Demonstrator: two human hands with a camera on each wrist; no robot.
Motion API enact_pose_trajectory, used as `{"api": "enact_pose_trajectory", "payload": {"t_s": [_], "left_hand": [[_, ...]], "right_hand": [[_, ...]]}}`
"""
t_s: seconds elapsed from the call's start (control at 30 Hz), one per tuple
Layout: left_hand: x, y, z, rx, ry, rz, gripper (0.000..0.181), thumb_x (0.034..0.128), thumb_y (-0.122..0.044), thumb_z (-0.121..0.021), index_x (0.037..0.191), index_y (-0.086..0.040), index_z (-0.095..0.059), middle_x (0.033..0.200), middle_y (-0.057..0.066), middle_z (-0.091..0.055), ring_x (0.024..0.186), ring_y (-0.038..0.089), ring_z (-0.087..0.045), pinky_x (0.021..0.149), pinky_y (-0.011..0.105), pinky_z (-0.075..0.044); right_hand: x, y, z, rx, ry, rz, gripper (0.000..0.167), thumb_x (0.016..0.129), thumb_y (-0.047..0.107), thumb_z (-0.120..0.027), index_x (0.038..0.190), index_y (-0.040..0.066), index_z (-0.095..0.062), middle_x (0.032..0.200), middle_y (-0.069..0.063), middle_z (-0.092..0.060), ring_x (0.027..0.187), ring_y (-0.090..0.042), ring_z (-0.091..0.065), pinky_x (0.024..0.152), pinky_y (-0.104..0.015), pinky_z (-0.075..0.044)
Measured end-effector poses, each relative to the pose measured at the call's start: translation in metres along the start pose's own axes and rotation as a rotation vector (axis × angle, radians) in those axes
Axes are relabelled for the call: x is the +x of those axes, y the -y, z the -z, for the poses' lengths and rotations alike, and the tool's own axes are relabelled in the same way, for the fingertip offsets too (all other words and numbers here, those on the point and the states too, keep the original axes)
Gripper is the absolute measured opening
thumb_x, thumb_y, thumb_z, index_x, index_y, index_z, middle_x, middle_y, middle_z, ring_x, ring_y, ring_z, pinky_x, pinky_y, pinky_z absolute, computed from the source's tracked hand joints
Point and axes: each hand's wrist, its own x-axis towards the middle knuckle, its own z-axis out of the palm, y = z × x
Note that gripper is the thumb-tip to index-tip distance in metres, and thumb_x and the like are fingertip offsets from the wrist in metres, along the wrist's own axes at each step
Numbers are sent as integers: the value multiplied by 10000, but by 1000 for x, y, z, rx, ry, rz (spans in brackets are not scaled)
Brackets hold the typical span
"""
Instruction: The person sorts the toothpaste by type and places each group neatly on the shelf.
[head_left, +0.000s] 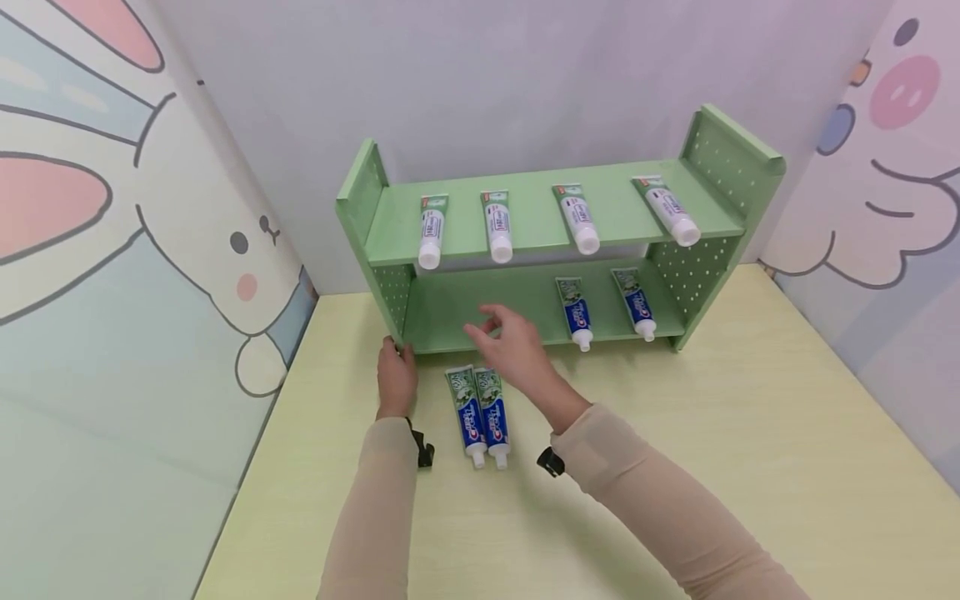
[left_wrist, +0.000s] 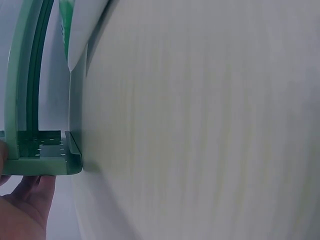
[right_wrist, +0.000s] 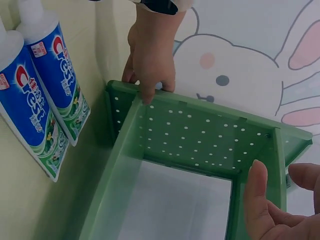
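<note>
A green two-tier shelf rack (head_left: 450,312) stands on the table. My left hand (head_left: 396,379) grips the front edge of its left side panel near the bottom; in the right wrist view, a finger of that hand laps over the panel's edge. My right hand (head_left: 517,346) hovers in front of the lower tier, holding nothing, with thumb and index finger apart. Two blue-and-green Crest toothpaste tubes, a left one (head_left: 467,412) and a right one (head_left: 492,412), lie side by side on the table between my arms, white caps toward me.
Two more Crest tubes (head_left: 575,312) (head_left: 634,302) lie on the lower tier's right half, caps at the front edge. Several white-and-green toothpaste tubes (head_left: 498,225) lie spaced along the upper tier. Cartoon-printed walls (head_left: 217,250) border the pale table (head_left: 787,467).
</note>
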Motion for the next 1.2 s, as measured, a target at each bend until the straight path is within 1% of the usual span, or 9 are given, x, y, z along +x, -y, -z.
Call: {"api": "enact_pose_trajectory", "payload": {"t_s": [0.1,0.17,0.33,0.47,0.67,0.87,1.07,1.2], "left_hand": [[0,0,-1,6,-3,2,388,1066,-210,-401,1361,41,-370,1229,214,-491,1179,332,-487,971,470,-427],[-1,0,-1,11,-1,7,390,1066,-212,-398,1366,37,-365,1233,211,-487,1186,331,-483,975,468,-424],[-2,-2,0,13,3,11,389,1067,-215,-395,1368,30,-362,1230,204,-487,1177,322,-486,964,467,-428],[-2,-2,0,22,-3,11,380,1066,-214,-400,1359,24,-369,1221,199,-490,1166,314,-489,959,457,-429],[-2,-2,0,25,-7,5,374,1065,-195,-400,1358,34,-365,1224,214,-486,1169,328,-487,964,463,-426],[-1,-2,0,21,-11,4,367,1063,-203,-408,1340,36,-382,1216,211,-497,1147,324,-499,948,462,-435],[-2,-2,0,15,-9,4,379,1062,-186,-409,1355,52,-370,1226,229,-491,1159,341,-494,954,471,-431],[-1,-1,-1,19,-12,5,380,1062,-189,-411,1356,49,-371,1215,224,-495,1146,334,-496,944,469,-434]], "right_hand": [[0,-7,-4,-6,7,1,517,972,263,-635,1422,70,-471,1067,-65,-599,742,-275,-644,572,-301,-538],[0,-10,-5,-11,9,6,516,973,259,-634,1420,61,-471,1063,-72,-602,736,-277,-641,568,-298,-534],[-3,-18,-9,-26,9,6,514,967,255,-641,1409,45,-481,1036,-63,-608,668,-188,-602,550,-292,-521],[-5,-25,-11,-43,16,-5,525,961,266,-648,1401,31,-485,1020,-65,-612,651,-177,-588,532,-294,-506],[-6,-36,-15,-73,26,-29,519,960,257,-649,1398,30,-487,1052,-97,-613,682,-178,-589,556,-298,-507],[-7,-46,-18,-97,37,-34,522,965,251,-640,1409,33,-475,1105,-112,-611,718,-180,-589,590,-306,-519],[-9,-56,-21,-136,52,-57,529,971,274,-632,1403,14,-471,1070,-111,-607,716,-185,-583,582,-312,-511],[-10,-64,-23,-179,65,-81,541,960,261,-648,1396,-6,-471,1020,-107,-614,746,-187,-590,600,-320,-518]]}}
